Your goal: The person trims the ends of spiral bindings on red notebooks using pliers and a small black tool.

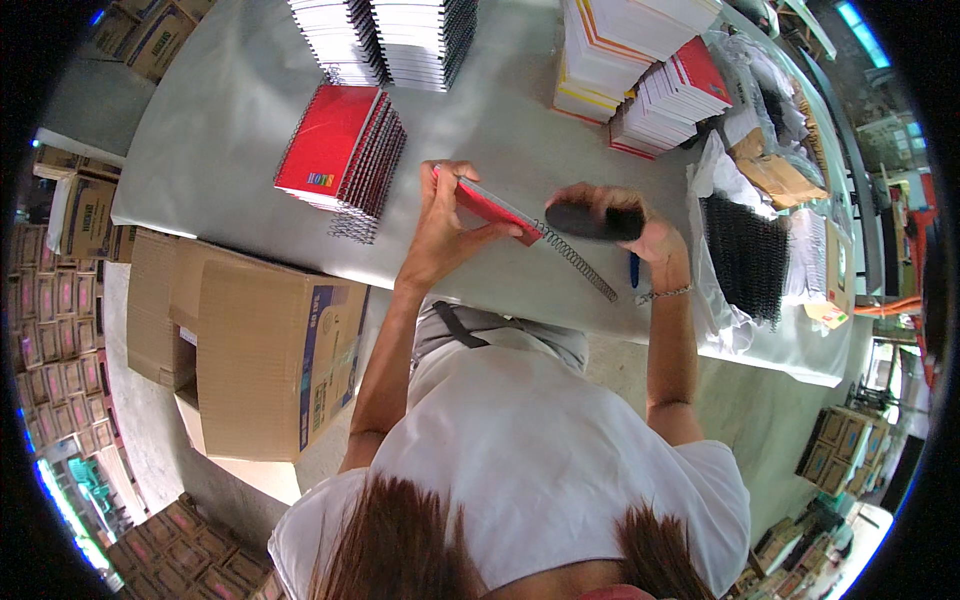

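Observation:
My left hand [436, 232] grips a small red-covered notebook [490, 208], tilted above the table's front edge, with its fingers and thumb round it. A dark spiral binding coil [580, 266] runs along the notebook's edge and sticks out past the near right corner. Closed round a flat black oval object [585, 221], my right hand [655, 232] is just right of the notebook; its fingers are slightly blurred. The exact kind of the black object cannot be made out. A blue pen-like item [634, 270] lies below that hand.
Red spiral notebooks [325, 140] are stacked at the left, with taller bound stacks [410, 40] behind. Unbound red booklets [670, 100] stand at the back right. Black coils [745, 250] lie in plastic at the right. An open cardboard box [255, 350] stands beside the table [480, 120].

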Available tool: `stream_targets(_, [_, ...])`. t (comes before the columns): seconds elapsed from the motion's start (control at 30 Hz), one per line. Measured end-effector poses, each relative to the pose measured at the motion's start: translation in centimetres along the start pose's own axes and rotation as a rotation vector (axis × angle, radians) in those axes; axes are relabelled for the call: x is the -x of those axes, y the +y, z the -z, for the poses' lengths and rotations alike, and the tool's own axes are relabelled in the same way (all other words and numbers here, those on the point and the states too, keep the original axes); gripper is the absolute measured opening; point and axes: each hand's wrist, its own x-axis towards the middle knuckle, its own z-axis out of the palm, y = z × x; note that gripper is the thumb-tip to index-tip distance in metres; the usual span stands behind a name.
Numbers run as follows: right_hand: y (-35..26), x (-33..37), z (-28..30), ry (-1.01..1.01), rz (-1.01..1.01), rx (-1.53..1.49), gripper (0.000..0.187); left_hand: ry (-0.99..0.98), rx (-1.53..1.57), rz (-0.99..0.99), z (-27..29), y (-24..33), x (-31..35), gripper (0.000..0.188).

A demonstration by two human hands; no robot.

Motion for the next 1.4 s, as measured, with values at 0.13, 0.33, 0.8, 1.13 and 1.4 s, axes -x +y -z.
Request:
stream_targets(0.13, [-1.2, -0.1, -1.1, 0.187, -0.202, 0.595, 0.050, 0.000, 0.024, 0.055, 0.1, -0.1, 0.3, 0.087])
stream_targets(0.33, [0.6, 0.1, -1.5, 0.275, -0.221, 0.587, 0.038, -0.007, 0.034, 0.032, 0.3, 0.0, 0.1, 0.084])
stream_targets(0.8, [1.0, 0.7, -3.4, 0.423, -0.175, 0.558, 0.040, -0.009, 0.379, 0.131, 0.0, -0.9, 0.6, 0.121])
stream_targets(1.13, [0.5, 1.1, -4.5, 0.257, -0.043, 0.363, 0.049, -0.054, 0.363, 0.134, 0.2, -0.9, 0.8, 0.127])
stream_targets(1.4, [-0.4, 0.0, -6.0, 0.206, -0.020, 0.418, 0.041, -0.126, 0.355, 0.160, 0.4, -1.4, 0.8, 0.127])
